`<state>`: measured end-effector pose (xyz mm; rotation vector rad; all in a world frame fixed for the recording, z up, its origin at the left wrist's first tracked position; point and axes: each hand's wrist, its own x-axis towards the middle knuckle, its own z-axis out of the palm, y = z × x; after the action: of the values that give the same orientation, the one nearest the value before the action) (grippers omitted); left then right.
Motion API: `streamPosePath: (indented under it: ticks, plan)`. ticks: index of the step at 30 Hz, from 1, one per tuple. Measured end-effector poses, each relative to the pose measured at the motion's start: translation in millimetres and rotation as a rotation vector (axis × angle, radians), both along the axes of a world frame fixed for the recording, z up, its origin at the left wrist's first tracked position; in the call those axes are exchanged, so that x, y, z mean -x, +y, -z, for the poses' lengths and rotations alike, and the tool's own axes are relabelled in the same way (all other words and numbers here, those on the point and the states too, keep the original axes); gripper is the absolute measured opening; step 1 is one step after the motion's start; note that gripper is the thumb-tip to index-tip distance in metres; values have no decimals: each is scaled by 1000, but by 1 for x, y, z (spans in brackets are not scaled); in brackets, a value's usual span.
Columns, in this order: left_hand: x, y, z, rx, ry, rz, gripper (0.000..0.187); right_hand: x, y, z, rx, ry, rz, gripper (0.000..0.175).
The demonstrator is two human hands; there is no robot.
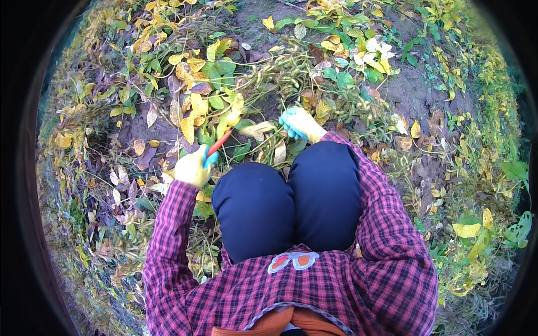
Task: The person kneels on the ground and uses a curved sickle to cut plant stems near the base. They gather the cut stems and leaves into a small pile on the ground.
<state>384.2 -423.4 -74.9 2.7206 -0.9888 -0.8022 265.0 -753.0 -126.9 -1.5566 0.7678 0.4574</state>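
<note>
My left hand, in a pale yellow and teal work glove, grips the red handle of a tool that points up and to the right. Its far end is blurred among the leaves, so its kind is unclear. In a matching glove, my right hand is curled just beyond my right knee, closed around thin plant stems that its fingers mostly hide. Bean plants with plump pods lie tangled just beyond this hand. Yellow and green leaves spread ahead of the tool.
My knees in dark trousers are bent between my arms. Dry fallen leaves cover soil at the left. Bare brown soil shows at the upper right. More podded plants lie at the lower left, and leafy growth stands at the right.
</note>
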Motion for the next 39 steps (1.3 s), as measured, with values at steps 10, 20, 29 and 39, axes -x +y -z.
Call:
streamPosePath:
  ticks: [10, 20, 29, 39]
  plan:
    - [61, 92, -28, 276, 98, -499, 28, 3, 74, 3, 62, -56, -495, 32]
    - [84, 54, -20, 507, 243, -721, 26, -73, 12, -15, 1089, -816, -764, 50]
    - [103, 47, -11, 700, 471, -908, 25, -91, 24, 18, 1292, -152, -1342, 17]
    - [25, -44, -18, 487, 557, -316, 28, -2, 52, -26, 1002, -526, -866, 36]
